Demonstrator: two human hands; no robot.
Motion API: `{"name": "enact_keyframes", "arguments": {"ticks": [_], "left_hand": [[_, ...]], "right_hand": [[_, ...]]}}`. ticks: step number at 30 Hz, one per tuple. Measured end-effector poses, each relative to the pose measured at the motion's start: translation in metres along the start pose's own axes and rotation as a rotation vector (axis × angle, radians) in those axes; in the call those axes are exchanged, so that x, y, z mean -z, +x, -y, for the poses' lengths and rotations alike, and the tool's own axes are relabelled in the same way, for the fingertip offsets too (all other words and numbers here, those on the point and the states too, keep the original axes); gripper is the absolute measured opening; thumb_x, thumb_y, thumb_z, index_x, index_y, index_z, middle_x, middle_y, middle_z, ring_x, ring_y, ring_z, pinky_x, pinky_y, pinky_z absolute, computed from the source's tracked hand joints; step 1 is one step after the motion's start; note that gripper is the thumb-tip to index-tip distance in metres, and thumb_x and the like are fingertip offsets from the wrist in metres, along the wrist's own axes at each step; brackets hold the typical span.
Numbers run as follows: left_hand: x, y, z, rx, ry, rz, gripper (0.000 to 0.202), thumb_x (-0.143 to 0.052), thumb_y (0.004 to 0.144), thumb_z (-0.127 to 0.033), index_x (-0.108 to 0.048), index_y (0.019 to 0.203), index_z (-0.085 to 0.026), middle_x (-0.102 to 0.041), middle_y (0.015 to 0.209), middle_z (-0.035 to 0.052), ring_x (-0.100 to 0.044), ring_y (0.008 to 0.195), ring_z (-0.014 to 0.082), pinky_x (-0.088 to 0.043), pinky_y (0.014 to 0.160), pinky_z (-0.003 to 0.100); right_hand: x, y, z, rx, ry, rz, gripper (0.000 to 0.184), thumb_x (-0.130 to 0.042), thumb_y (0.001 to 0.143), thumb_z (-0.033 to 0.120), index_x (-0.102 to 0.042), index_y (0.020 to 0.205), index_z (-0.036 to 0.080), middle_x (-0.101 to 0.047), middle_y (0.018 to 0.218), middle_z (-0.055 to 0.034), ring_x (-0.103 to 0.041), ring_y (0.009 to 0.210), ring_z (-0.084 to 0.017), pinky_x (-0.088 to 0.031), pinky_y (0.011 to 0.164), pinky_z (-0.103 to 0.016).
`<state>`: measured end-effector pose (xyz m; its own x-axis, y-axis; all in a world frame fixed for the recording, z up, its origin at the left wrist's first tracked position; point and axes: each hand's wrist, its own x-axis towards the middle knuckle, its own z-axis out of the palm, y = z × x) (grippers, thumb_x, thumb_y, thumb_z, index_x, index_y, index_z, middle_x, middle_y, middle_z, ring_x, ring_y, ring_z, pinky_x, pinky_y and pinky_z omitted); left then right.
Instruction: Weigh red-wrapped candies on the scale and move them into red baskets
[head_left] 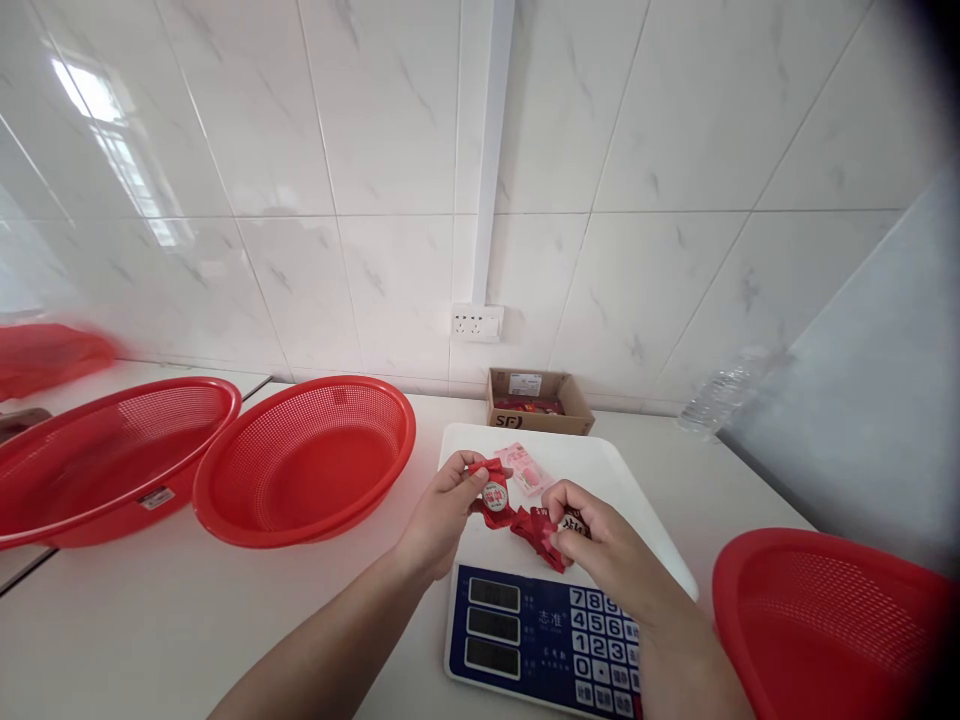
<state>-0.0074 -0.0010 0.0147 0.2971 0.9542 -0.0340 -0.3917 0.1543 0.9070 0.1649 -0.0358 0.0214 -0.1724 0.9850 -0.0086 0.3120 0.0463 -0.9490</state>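
Observation:
My left hand [442, 510] is closed on a small red packet with a round white label [494, 494], held just above the white platform [637, 500] of a weighing scale. My right hand [600, 545] pinches another red packet [541, 532] beside it, over the platform's front. A pink and white packet [525, 468] lies flat on the platform behind both hands. The scale's blue panel [547, 630] with dark displays and number keys faces me, partly under my right wrist.
Two red mesh baskets [307, 465] [105, 450] stand left of the scale and a third [825, 620] at the near right. A small open cardboard box [536, 400] sits by the tiled wall under a socket [477, 322]. A clear plastic bottle [720, 395] lies at the back right.

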Motion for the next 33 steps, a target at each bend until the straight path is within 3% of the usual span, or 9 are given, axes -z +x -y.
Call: {"name": "enact_keyframes", "arguments": {"ticks": [4,10,14,17,24,33], "left_hand": [[-0.004,-0.003,-0.001,-0.055,-0.008,-0.013,0.031,-0.067,0.074,-0.04,-0.045,0.082,-0.019,-0.066,0.086,0.0023,-0.051,0.06,0.0088,-0.041,0.063,0.026],[-0.006,-0.004,0.003,-0.17,-0.038,-0.065,0.031,-0.065,0.076,-0.041,-0.044,0.082,-0.02,-0.06,0.074,-0.0037,-0.055,0.066,0.0094,-0.045,0.068,0.027],[-0.009,-0.006,0.005,-0.17,-0.049,-0.042,0.032,-0.066,0.075,-0.041,-0.042,0.079,-0.02,-0.059,0.078,-0.0032,-0.057,0.073,0.0109,-0.048,0.075,0.03],[-0.011,-0.009,0.005,-0.146,-0.034,-0.021,0.033,-0.067,0.074,-0.041,-0.041,0.077,-0.02,-0.056,0.076,-0.0034,-0.055,0.072,0.0103,-0.048,0.074,0.029],[-0.007,-0.009,0.004,-0.104,0.182,0.052,0.031,-0.061,0.078,-0.046,-0.045,0.078,-0.019,-0.053,0.071,-0.0023,-0.049,0.063,0.0098,-0.042,0.059,0.023],[-0.007,-0.009,0.004,-0.065,0.244,0.148,0.033,-0.058,0.08,-0.049,-0.051,0.078,-0.017,-0.052,0.066,-0.0023,-0.047,0.058,0.0092,-0.039,0.06,0.025]], "right_hand": [[-0.007,0.002,0.001,-0.044,0.093,-0.011,0.008,-0.044,0.071,0.021,-0.037,0.069,0.023,-0.04,0.058,0.0083,-0.039,0.048,-0.009,-0.032,0.048,-0.022],[-0.008,0.004,0.0,0.057,-0.062,0.019,0.025,-0.049,0.084,0.045,-0.053,0.087,0.02,-0.045,0.064,0.0062,-0.043,0.059,-0.01,-0.035,0.057,-0.024],[-0.011,0.005,-0.001,0.059,-0.057,0.035,0.037,-0.044,0.085,0.053,-0.053,0.076,0.018,-0.047,0.062,0.0048,-0.043,0.056,-0.01,-0.034,0.053,-0.023],[-0.014,0.006,-0.002,0.051,-0.084,-0.003,0.039,-0.041,0.086,0.053,-0.056,0.079,0.018,-0.054,0.064,0.0029,-0.047,0.057,-0.012,-0.036,0.054,-0.024],[-0.012,0.004,-0.001,0.114,-0.179,-0.014,0.038,-0.041,0.088,0.049,-0.054,0.07,0.018,-0.047,0.059,0.0047,-0.04,0.057,-0.011,-0.032,0.054,-0.023],[-0.006,0.0,0.002,0.156,-0.158,-0.065,0.038,-0.045,0.086,0.047,-0.059,0.067,0.018,-0.057,0.061,0.0013,-0.049,0.058,-0.013,-0.037,0.054,-0.024]]}}
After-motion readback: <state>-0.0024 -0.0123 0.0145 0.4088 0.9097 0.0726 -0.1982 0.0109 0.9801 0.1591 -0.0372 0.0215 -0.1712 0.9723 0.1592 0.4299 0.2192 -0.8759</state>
